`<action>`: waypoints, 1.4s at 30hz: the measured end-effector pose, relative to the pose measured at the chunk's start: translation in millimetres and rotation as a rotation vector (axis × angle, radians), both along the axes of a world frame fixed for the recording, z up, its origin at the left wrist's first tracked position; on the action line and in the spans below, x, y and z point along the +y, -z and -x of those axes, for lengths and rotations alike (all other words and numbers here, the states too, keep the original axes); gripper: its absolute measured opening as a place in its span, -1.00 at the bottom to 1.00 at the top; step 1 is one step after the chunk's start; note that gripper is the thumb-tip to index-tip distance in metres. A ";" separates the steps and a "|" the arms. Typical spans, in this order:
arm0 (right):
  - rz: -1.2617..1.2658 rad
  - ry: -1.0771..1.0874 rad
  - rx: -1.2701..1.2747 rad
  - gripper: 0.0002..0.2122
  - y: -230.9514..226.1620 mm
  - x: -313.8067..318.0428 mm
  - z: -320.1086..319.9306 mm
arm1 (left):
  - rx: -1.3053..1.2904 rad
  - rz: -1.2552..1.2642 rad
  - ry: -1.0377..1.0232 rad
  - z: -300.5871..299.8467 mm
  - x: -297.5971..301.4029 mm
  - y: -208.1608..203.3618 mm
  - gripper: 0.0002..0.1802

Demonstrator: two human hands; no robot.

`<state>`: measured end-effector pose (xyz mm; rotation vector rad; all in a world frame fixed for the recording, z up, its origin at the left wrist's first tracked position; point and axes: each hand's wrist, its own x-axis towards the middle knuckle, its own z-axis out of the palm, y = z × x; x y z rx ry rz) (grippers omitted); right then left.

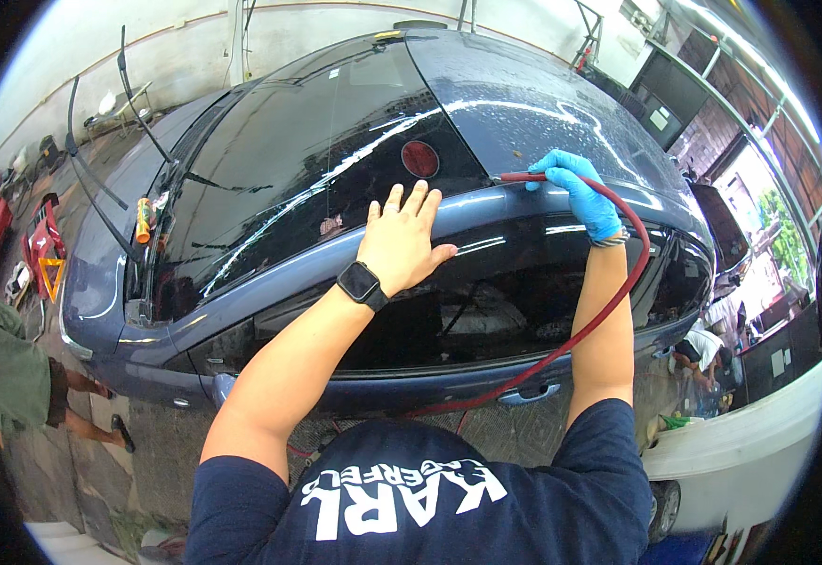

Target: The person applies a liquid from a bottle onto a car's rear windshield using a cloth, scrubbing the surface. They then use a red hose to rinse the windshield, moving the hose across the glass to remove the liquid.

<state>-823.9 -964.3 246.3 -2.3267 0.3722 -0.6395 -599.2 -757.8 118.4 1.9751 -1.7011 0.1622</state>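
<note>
My left hand (403, 235), bare with a black smartwatch (362, 284) at the wrist, lies with fingers spread on the edge of the windshield (326, 122) and the blue pillar beside it. In a blue glove, my right hand (580, 193) grips a thin red hose (639, 254). The hose end points left, close to the upper windshield corner where glass meets the roof (543, 113). From the glove the hose loops down past my right forearm and across the side of the dark blue car. Water droplets or wet streaks show on the roof.
Raised wiper arms (100, 188) stand off the car's front, with an orange bottle-like item (143, 218) near their base. A person in green (6, 367) is at the left; another person (708, 353) bends down at the right. A white vehicle (731, 461) stands behind me.
</note>
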 end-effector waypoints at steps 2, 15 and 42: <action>0.050 0.003 -0.020 -0.79 0.7 3.1 -0.6 | -0.008 0.004 0.001 0.3 0.6 -0.6 -0.02; 0.027 -0.071 -0.018 -0.76 3.1 20.2 -18.6 | -0.023 0.065 0.077 -15.3 0.8 3.5 -0.07; 0.047 0.037 -0.043 -0.75 -6.5 -37.1 -63.6 | 0.036 0.082 0.132 -26.5 4.5 11.9 0.00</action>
